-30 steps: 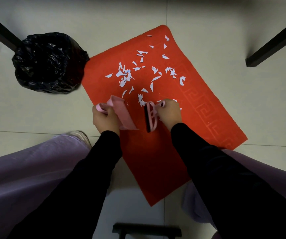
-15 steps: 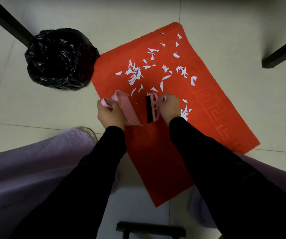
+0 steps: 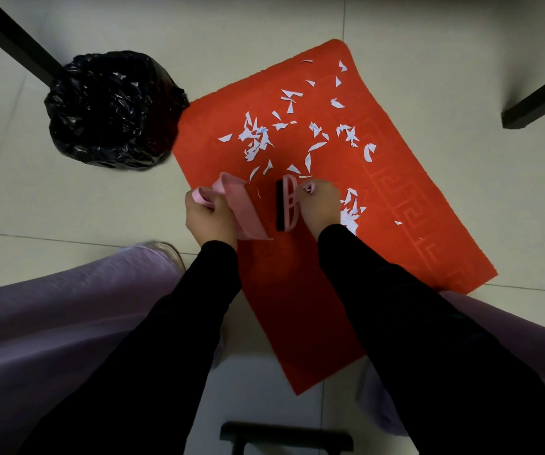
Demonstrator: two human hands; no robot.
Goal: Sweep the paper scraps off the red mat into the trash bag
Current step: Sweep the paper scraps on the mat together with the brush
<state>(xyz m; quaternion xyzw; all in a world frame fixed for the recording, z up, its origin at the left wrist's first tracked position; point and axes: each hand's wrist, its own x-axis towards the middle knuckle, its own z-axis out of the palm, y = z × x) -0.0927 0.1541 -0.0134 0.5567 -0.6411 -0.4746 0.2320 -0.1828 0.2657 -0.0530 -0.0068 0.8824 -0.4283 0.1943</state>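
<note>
A person's left hand (image 3: 210, 221) grips the handle of a pink dustpan (image 3: 249, 213) resting on a red mat (image 3: 412, 208). Just beside it, the right hand (image 3: 318, 205) clasps a small pink brush (image 3: 289, 205), its black bristles facing the dustpan. White paper scraps (image 3: 258, 139) lie scattered beyond both hands. A black trash bag (image 3: 110, 110) stands beyond the left hand, at the mat's edge.

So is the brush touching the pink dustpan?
Apart. The head view shows a strip of red mat between the brush and the pink dustpan.
</note>
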